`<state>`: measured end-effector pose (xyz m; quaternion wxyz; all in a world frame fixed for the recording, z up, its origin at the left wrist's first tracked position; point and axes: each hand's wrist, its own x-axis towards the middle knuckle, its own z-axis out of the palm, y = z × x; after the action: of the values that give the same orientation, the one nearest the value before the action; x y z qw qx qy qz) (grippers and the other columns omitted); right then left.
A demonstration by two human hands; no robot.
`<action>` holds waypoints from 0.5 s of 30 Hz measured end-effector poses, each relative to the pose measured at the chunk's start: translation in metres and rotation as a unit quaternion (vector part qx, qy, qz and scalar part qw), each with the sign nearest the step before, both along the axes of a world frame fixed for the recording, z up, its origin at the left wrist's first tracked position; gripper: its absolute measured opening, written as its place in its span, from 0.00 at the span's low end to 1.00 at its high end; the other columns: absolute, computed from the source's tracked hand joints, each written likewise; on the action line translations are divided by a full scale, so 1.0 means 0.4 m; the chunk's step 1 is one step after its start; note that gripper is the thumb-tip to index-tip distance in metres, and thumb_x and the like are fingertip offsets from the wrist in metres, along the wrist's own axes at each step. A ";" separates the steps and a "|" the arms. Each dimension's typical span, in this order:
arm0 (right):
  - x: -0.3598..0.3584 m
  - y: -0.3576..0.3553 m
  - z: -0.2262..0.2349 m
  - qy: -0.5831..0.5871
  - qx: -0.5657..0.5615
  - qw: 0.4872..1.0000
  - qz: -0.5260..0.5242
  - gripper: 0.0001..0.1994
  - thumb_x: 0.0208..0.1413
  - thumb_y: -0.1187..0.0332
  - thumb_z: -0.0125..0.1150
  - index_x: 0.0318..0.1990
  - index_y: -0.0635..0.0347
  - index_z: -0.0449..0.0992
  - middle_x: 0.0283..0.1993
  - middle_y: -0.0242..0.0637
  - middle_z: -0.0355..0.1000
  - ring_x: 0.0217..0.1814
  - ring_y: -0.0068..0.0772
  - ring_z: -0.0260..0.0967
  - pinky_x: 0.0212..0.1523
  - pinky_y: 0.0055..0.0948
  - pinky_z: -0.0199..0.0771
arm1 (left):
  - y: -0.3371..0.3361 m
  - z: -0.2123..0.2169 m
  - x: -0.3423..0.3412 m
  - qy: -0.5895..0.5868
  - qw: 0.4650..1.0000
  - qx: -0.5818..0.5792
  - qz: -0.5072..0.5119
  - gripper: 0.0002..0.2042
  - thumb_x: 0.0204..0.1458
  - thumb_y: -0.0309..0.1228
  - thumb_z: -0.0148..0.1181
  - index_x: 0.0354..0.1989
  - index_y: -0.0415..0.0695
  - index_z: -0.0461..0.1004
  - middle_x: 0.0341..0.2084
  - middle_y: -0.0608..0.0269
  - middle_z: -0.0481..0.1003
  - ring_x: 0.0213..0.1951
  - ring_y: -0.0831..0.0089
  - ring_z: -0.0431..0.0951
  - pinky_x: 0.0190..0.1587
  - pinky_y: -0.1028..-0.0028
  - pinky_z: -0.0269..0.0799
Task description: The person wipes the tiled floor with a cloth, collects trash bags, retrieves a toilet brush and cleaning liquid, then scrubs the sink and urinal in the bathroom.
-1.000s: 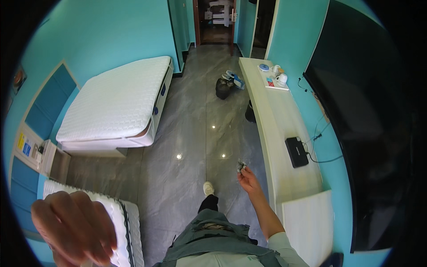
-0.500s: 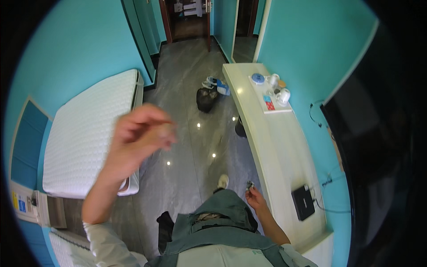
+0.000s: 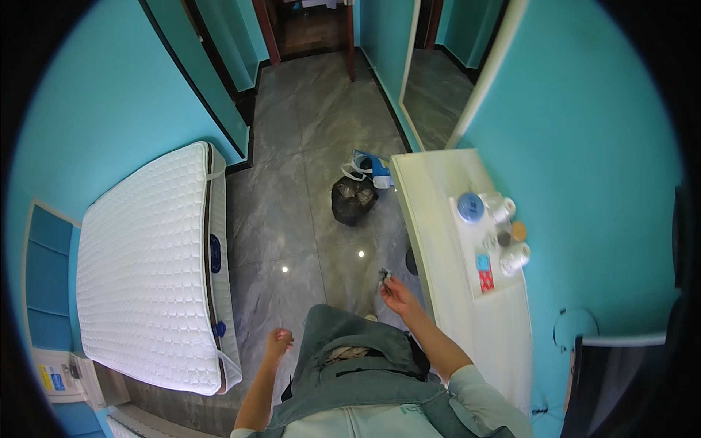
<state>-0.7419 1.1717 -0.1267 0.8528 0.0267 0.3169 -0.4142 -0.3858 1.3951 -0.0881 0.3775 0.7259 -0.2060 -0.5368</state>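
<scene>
My right hand (image 3: pixel 398 294) is out in front of me, left of the long pale desk (image 3: pixel 478 343). Its fingers pinch a small crumpled grey-green thing (image 3: pixel 385 276), too small to name. Low by my left side, my left hand (image 3: pixel 279 342) has its fingers curled in; whether anything is inside cannot be seen. Beneath both hands lies the grey tiled floor (image 3: pixel 277 292). I wear a grey-green apron (image 3: pixel 365 383) with a gaping front pocket, in which something beige and crumpled (image 3: pixel 347 354) shows.
A white mattress (image 3: pixel 146 270) stands at the left. Ahead on the floor sit a black rubbish bag (image 3: pixel 352 203) and a blue-white bag (image 3: pixel 380 169). On the desk, a white tray (image 3: pixel 478 290) bears cups, a blue round item and packets. A dark bin (image 3: pixel 411 260) is partly hidden beside the desk.
My left hand has dropped from high in front of the mattress to low beside my body. My right hand has moved forward and left with the small thing. The view has shifted.
</scene>
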 end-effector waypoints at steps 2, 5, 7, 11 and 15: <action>0.079 -0.169 -0.025 -0.024 -0.026 0.999 0.019 0.11 0.53 0.80 0.58 0.44 0.60 0.71 0.38 0.34 0.71 0.39 0.28 0.69 0.41 0.25 0.74 | -0.055 -0.022 0.077 -0.035 0.999 0.022 0.028 0.06 0.52 0.28 0.54 0.33 0.38 0.74 0.22 0.60 0.75 0.18 0.77 0.73 0.21 0.78 0.69; 0.189 -0.395 -0.096 0.003 -0.015 1.000 -0.004 0.12 0.52 0.80 0.59 0.43 0.60 0.70 0.38 0.36 0.71 0.40 0.29 0.69 0.41 0.26 0.74 | -0.236 -0.085 0.194 -0.038 0.995 0.057 0.073 0.07 0.52 0.29 0.55 0.33 0.38 0.74 0.22 0.60 0.75 0.19 0.76 0.73 0.20 0.77 0.70; 0.259 -0.526 -0.166 0.028 0.038 0.999 -0.011 0.12 0.51 0.81 0.60 0.43 0.60 0.70 0.38 0.36 0.70 0.39 0.30 0.69 0.41 0.27 0.75 | -0.398 -0.148 0.272 -0.025 0.994 0.068 0.081 0.07 0.52 0.30 0.56 0.33 0.38 0.74 0.22 0.60 0.75 0.20 0.75 0.74 0.21 0.76 0.70; 0.398 -0.759 -0.362 0.130 0.184 0.973 -0.055 0.13 0.51 0.81 0.61 0.44 0.59 0.69 0.38 0.36 0.70 0.37 0.30 0.69 0.41 0.28 0.75 | -0.837 -0.334 0.337 -0.018 0.999 0.037 -0.025 0.09 0.52 0.32 0.56 0.32 0.38 0.74 0.22 0.60 0.76 0.22 0.74 0.75 0.25 0.75 0.71; 0.540 -0.993 -0.597 0.110 0.236 0.963 -0.068 0.12 0.52 0.79 0.61 0.42 0.55 0.71 0.37 0.32 0.72 0.36 0.27 0.71 0.40 0.29 0.76 | -1.189 -0.489 0.275 -0.124 0.955 0.007 -0.270 0.07 0.50 0.31 0.56 0.32 0.40 0.74 0.24 0.53 0.77 0.26 0.64 0.78 0.31 0.66 0.72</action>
<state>-0.5258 0.7747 -0.3653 0.7523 0.2028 0.4948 -0.3848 -0.2757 0.9195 -0.2835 0.1844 0.7069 -0.4359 -0.5256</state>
